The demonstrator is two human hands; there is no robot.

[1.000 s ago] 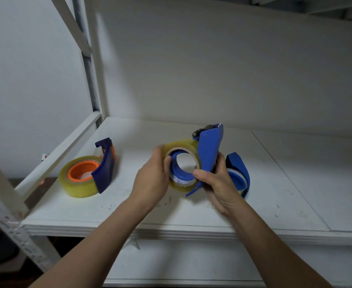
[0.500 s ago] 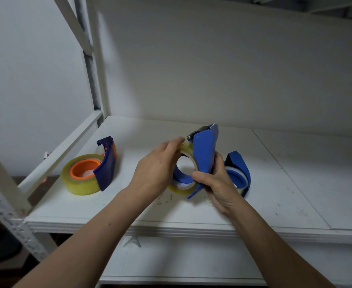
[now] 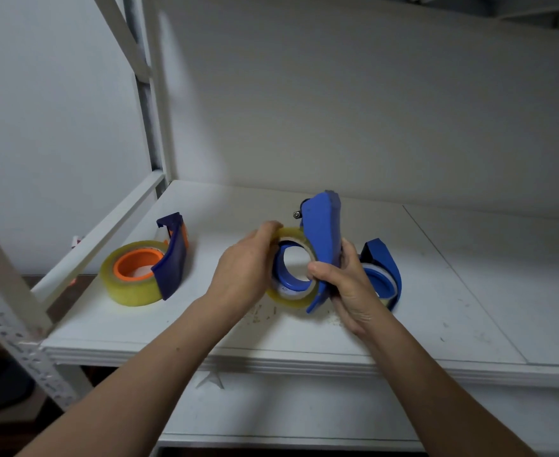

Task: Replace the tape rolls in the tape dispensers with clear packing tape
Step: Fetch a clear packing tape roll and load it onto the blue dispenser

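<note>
**Operator:** Head view is what I have. My right hand (image 3: pixel 347 285) is closed around the blue tape dispenser (image 3: pixel 322 245). The thumb crosses its front and the other fingers wrap behind, so the grip is narrow and firm. The dispenser stands nearly upright above the white shelf (image 3: pixel 436 291), with its metal cutter end at the top.

**Colleague:** And the left one?

**Operator:** My left hand (image 3: pixel 245 272) is curled on the clear tape roll (image 3: pixel 293 265). The fingertips hook over the top edge of the roll and the palm covers its left side. The hand is half closed, and it holds the roll against the blue hub of the dispenser. I cannot tell whether the roll sits fully on the hub.

**Colleague:** Where are the other things?

**Operator:** Just behind my right hand, touching the shelf, lies a second blue dispenser (image 3: pixel 383 272) with a blue hub and a thin layer of tape. My wrist hides its near part. Well apart to the left of my left hand, a full clear roll with orange core (image 3: pixel 133 275) lies flat. It sits in a dark blue dispenser (image 3: pixel 172 258) that curves around its right side.
</note>
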